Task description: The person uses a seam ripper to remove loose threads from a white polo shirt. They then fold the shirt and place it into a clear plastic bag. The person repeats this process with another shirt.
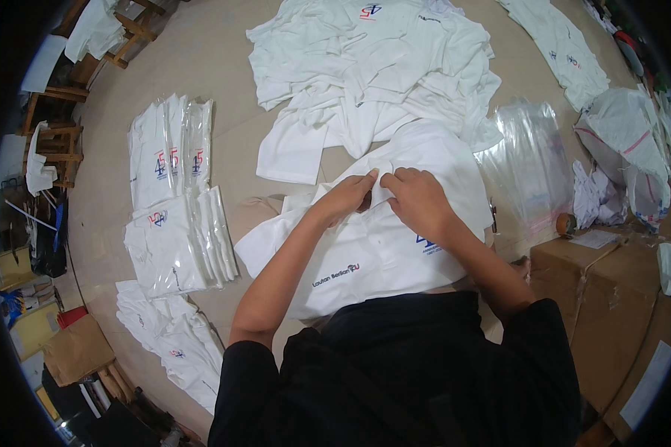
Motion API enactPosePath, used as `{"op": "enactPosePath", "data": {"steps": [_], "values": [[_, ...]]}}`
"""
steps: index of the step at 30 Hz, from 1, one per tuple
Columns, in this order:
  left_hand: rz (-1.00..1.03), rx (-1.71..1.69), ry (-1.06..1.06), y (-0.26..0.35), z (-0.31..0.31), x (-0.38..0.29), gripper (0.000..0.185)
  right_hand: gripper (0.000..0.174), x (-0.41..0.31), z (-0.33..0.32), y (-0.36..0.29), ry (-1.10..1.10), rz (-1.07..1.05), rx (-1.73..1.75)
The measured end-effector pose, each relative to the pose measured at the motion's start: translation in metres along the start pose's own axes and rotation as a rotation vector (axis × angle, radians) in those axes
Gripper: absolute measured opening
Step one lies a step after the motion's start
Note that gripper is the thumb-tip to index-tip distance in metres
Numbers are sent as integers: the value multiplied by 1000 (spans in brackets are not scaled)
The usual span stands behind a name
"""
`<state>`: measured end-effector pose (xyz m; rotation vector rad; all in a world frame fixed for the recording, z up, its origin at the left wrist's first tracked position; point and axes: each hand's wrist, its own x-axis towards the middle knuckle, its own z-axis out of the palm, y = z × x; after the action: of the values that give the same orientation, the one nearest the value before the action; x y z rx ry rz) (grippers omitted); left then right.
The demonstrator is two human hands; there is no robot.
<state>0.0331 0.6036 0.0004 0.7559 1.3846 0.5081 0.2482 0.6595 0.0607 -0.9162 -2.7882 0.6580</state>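
Note:
A white collared shirt (391, 265) with printed logos and writing lies spread across my lap. Near its neck opening, my left hand (346, 196) pinches the fabric between thumb and fingers. Opposite it, my right hand (419, 198) grips the other side of the opening with curled fingers, and a small gap separates the two hands. My palms hide part of the collar and front placket. Just beyond the shirt, a heap of loose white shirts (363, 61) spreads over the floor.
To the left stand stacks of folded shirts in clear plastic bags (159, 246), with loose white shirts (170, 341) below. Clear plastic sleeves (528, 162), a tape roll (565, 224), a woven sack (620, 128) and a cardboard box (598, 302) occupy the right. Wooden stools (61, 148) line the far left.

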Motion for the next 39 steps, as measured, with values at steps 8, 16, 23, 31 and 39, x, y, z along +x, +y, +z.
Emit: {"op": "enactPosePath", "data": {"steps": [8, 16, 23, 31, 39], "values": [[-108, -275, 28, 20, 13, -13, 41, 12, -7, -12, -7, 30, -230, -135], [-25, -600, 215, 15, 25, 12, 29, 7, -17, -4, -6, 2, -198, -173], [458, 37, 835, -1, 60, 39, 28, 17, -15, -12, 1, -48, -128, 50], [566, 217, 922, -9, 60, 48, 42, 23, -11, -29, 127, 369, 218, 313], [911, 600, 571, 52, 54, 55, 48, 22, -11, -67, 173, 1, 367, 461]]}}
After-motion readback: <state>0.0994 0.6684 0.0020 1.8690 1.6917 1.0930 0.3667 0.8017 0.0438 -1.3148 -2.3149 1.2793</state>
